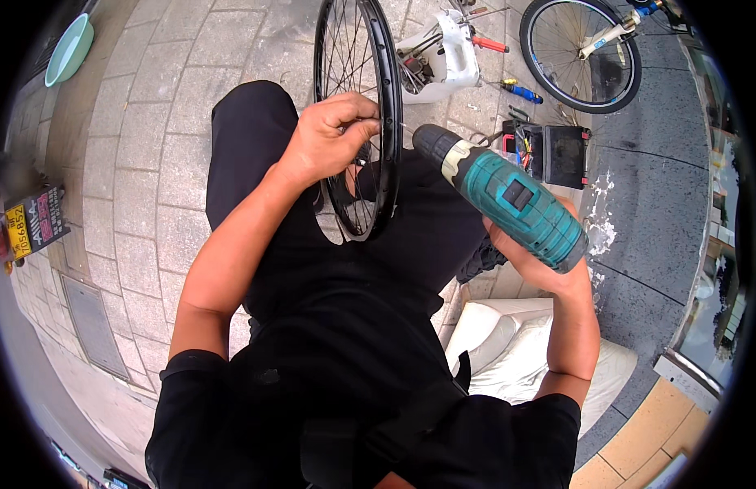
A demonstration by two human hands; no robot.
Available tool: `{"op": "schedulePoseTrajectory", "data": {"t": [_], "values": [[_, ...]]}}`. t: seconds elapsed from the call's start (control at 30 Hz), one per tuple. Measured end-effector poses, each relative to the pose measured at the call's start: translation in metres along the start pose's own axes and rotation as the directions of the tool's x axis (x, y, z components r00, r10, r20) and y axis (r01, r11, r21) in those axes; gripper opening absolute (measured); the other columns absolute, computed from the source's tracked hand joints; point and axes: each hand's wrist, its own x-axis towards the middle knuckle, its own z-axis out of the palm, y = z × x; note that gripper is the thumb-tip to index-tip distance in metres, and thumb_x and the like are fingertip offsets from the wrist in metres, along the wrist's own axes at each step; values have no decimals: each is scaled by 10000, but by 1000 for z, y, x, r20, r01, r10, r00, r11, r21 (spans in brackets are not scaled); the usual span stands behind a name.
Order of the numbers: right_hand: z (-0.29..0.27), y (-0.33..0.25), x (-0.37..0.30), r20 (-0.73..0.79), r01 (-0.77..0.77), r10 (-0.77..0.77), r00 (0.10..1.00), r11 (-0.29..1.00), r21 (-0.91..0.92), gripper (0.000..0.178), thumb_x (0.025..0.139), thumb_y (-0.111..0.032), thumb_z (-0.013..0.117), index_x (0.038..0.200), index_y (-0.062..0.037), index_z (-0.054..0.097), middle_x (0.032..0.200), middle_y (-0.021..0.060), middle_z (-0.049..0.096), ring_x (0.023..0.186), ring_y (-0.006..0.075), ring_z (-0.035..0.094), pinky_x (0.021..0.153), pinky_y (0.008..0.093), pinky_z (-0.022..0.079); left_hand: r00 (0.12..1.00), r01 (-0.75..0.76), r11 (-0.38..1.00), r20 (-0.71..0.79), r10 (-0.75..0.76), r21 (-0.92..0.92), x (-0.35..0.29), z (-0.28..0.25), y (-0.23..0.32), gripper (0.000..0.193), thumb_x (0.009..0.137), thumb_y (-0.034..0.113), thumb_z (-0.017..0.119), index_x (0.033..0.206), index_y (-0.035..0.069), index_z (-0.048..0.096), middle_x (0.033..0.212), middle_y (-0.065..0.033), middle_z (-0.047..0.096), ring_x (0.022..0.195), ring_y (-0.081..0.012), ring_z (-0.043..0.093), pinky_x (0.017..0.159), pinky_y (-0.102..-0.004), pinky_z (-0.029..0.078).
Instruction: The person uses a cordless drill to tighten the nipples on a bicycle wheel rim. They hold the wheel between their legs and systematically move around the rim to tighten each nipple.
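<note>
A black bicycle wheel [389, 81] with no tyre stands upright between my thighs, its spokes running to a hub partly hidden by my hand. My left hand [333, 137] is closed at the inner side of the rim, thumb and forefinger pinched together there; whether a spoke lies between them is too small to tell. In my right hand [520, 259] is a teal and black cordless drill [520, 200], which hides most of the fingers. The drill points left, and its thin bit [407, 127] reaches the outer face of the rim opposite my left fingertips.
Beyond the wheel stands a cut white plastic container [455, 61] of tools. An open black toolbox [561, 155], a blue screwdriver [522, 91] and another bicycle wheel [580, 57] are at the far right. A pale green basin [70, 50] sits far left; a white-covered seat [508, 334] is beside me.
</note>
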Motion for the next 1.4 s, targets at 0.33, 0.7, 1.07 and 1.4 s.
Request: {"op": "schedulePoseTrajectory", "data": {"t": [0.33, 0.7, 1.07, 1.4], "values": [[-5, 1, 16, 91, -9, 7, 996, 1000, 18, 310, 772, -53, 839, 1050, 3, 715, 924, 158, 739, 829, 363, 730, 792, 395, 579, 1000, 2, 1000, 21, -1, -10, -8, -1, 2, 80, 901, -64, 751, 968, -42, 712, 979, -94, 732, 875, -176, 694, 785, -303, 552], [-25, -25, 34, 189, 251, -192, 963, 894, -371, 526, 644, -188, 800, 1121, 16, 717, 936, 203, 712, 834, 471, 700, 743, 450, 573, 997, -53, 998, 49, 55, -32, -4, -3, 2, 83, 921, -42, 759, 1002, -29, 743, 963, -104, 745, 873, -214, 729, 801, -324, 582], [-60, -66, 78, 450, 372, -138, 882, 789, -488, 568, 609, -203, 807, 1131, 0, 713, 948, 179, 707, 925, 429, 704, 738, 469, 528, 996, -61, 997, 69, 64, -38, -3, 0, 3, 78, 924, -54, 757, 993, -45, 720, 975, -111, 733, 862, -195, 716, 770, -329, 572], [-61, -60, 85, 459, 271, -57, 887, 867, -417, 436, 610, -212, 790, 924, 32, 611, 812, 214, 595, 759, 500, 574, 657, 476, 486, 992, -77, 995, 97, 84, -70, -4, 4, -2, 68, 929, -21, 759, 991, -24, 729, 960, -96, 737, 878, -226, 728, 794, -345, 584]]}}
